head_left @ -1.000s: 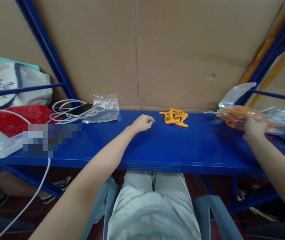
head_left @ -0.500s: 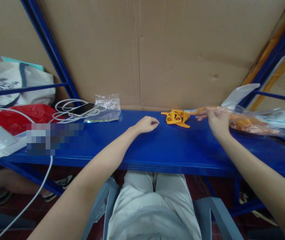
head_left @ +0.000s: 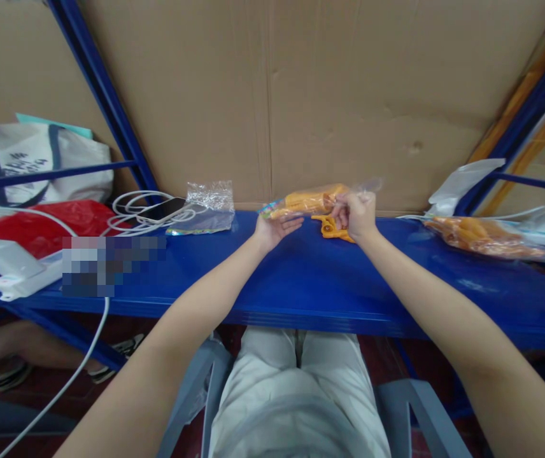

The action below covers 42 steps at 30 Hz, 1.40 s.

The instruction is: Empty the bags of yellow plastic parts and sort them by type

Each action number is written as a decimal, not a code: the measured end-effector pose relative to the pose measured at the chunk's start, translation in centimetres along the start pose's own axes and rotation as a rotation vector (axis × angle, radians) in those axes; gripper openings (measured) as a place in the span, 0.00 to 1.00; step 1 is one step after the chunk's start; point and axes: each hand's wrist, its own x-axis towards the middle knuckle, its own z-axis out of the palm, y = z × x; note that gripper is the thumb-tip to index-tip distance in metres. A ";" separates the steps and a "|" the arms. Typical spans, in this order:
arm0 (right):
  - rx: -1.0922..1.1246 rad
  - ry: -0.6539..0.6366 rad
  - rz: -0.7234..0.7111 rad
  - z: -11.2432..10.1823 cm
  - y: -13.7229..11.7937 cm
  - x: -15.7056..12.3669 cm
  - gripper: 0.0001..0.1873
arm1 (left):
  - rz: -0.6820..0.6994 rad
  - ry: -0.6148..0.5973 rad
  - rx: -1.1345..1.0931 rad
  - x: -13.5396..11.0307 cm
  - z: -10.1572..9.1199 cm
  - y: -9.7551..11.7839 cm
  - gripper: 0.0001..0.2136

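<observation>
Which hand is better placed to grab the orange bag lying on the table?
Probably the right hand: it's nearer the lying bag. It does pinch one end of the held bag, though; the left hand is at the other end, farther away.

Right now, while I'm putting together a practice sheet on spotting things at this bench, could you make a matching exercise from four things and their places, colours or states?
1. Middle packet
2. Loose orange pieces
3. Phone
4. Cloth bag

A. White with dark blue trim
B. Raised, in the right grip
C. Lying flat, dark side up
D. On the table, partly hidden

Pairs: 1-B, 2-D, 3-C, 4-A
</observation>
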 end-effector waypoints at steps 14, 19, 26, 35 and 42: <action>-0.009 0.059 0.059 -1.4 1.8 -1.3 0.25 | -0.140 -0.027 0.028 0.4 -0.8 0.0 0.12; -0.008 0.112 0.077 -1.0 2.7 -0.9 0.21 | -0.118 0.163 -0.061 1.2 -0.7 -0.8 0.07; 0.219 0.052 0.410 -0.1 3.5 -1.1 0.15 | -0.093 0.367 -0.127 1.2 -1.1 -0.2 0.06; 0.281 -0.148 0.662 0.2 4.5 -1.9 0.07 | -0.028 0.290 0.341 0.5 -0.8 0.0 0.03; 0.217 -0.238 0.712 0.0 4.7 -1.8 0.05 | 0.175 0.160 0.799 0.0 -0.4 -0.5 0.03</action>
